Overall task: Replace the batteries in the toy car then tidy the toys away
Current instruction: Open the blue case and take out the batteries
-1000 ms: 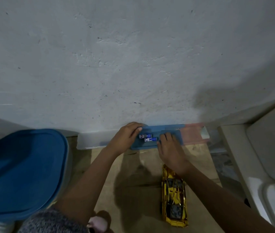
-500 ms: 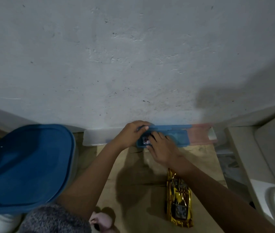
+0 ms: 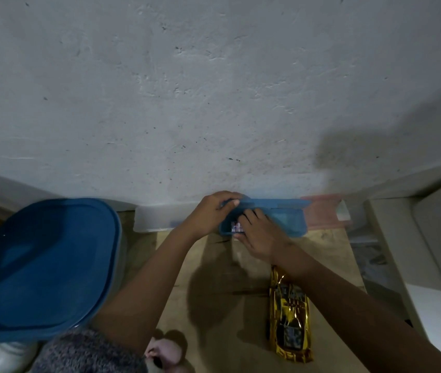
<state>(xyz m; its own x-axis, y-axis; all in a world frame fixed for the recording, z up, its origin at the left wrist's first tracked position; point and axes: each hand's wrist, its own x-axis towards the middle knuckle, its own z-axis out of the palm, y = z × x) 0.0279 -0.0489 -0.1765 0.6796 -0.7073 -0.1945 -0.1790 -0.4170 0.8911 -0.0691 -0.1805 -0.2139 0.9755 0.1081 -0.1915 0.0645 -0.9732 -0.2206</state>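
Head view only. I am noting the blue-lidded tub [image 3: 44, 265] sitting closed at the left, beside the wooden surface [image 3: 214, 292]. The gold toy car [image 3: 290, 319] is lying on that surface on my near side, its far end passing under the right forearm, apart from both hands. The blue case [image 3: 281, 220] is lying open at the foot of the wall.

The left hand [image 3: 210, 215] is gripping the case's left end, fingers curled over its rim, steadying it. The right hand [image 3: 261, 239] is reaching into the case, fingertips bending down onto the batteries [image 3: 236, 227]. I cannot tell whether they are pinching a cell or only touching, as the spot is dark and small.

Judgement: the task is sitting at an early stage, with cells being fetched. Nothing is showing the car opened, so swapping, closing and tidying all appear to be waiting.
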